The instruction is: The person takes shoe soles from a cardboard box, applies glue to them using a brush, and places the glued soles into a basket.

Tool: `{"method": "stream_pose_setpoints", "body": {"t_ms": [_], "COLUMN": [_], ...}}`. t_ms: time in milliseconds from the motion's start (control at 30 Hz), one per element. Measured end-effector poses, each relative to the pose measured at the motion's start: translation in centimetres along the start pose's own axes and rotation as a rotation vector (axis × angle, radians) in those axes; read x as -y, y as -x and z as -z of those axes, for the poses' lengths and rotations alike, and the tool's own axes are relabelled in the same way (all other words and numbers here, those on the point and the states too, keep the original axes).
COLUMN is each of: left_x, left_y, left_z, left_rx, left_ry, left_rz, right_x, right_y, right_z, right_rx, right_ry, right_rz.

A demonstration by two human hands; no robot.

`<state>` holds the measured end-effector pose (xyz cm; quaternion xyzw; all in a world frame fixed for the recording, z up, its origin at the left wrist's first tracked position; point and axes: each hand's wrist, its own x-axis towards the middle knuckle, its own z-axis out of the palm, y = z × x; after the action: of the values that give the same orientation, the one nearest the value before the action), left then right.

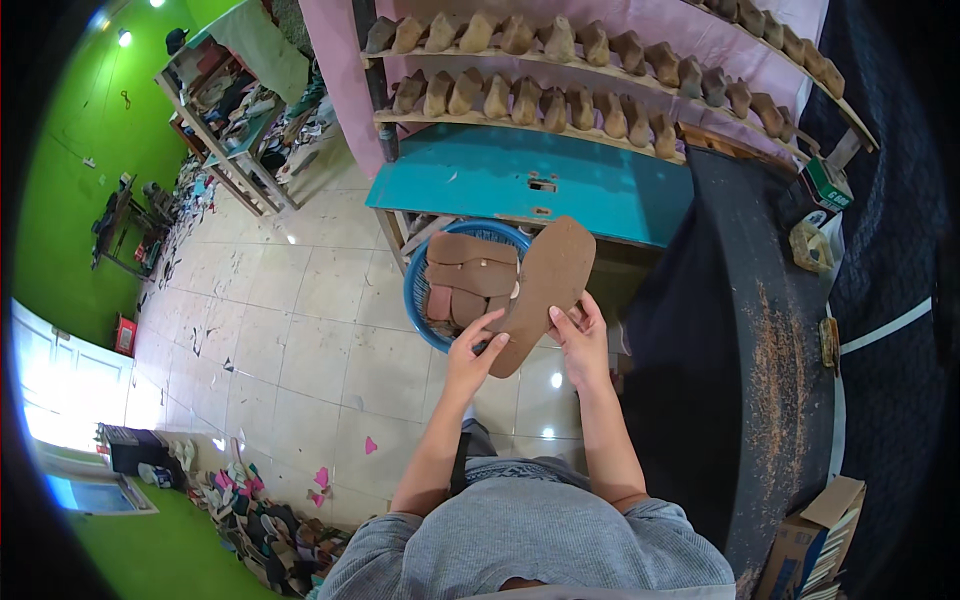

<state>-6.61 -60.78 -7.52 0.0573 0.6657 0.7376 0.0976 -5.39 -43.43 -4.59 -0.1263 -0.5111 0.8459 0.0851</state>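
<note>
A flat brown shoe sole [552, 262] is held slantwise in front of me, its wide end up and to the right. My left hand [470, 352] grips its narrower lower end by the left edge. On the other edge, near the middle, my right hand [582, 338] has its thumb on the upper face and fingers round the side. Just beyond and to the left, a blue basket [411, 298] holds several similar brown soles [472, 248] and a reddish piece [438, 303]. The held sole overlaps the basket's right side from this view.
Behind the basket stands a teal table [450, 170], with shelves of wooden shoe lasts [520, 38] above. A dark, dusty workbench [735, 400] runs along my right, near a cardboard box [820, 530]. Shoes and scraps [265, 520] lie heaped at lower left on the tiled floor [310, 345].
</note>
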Motion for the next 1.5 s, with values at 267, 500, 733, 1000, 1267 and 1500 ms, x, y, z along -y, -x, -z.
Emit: {"method": "stream_pose_setpoints", "body": {"t_ms": [267,500,733,1000,1267,1500], "left_x": [1.3,3.0,5.6,10.9,17.3,22.9], "left_y": [-4.9,-7.0,-9.5,-13.2,-13.0,-12.6], "left_z": [6.3,6.5,6.7,7.9,8.7,11.2], "left_rx": [-0.073,-0.127,-0.046,-0.132,-0.469,-0.595], "left_ry": [-0.047,-0.021,0.017,0.385,0.473,-0.282], "left_rz": [0.097,0.144,0.147,0.276,0.347,0.032], "right_x": [-3.6,-6.3,-10.5,-19.5,-20.8,-24.7], "right_y": [-4.3,-6.9,-9.3,-12.2,-12.4,-14.4], "right_z": [-6.3,-6.4,-4.1,2.1,1.1,2.3], "right_rx": [-0.059,0.034,0.027,0.172,0.34,0.406], "right_ry": [0.015,0.142,0.207,0.641,1.108,1.283], "right_rz": [-0.014,-0.035,-0.099,-0.202,0.216,0.314]}}
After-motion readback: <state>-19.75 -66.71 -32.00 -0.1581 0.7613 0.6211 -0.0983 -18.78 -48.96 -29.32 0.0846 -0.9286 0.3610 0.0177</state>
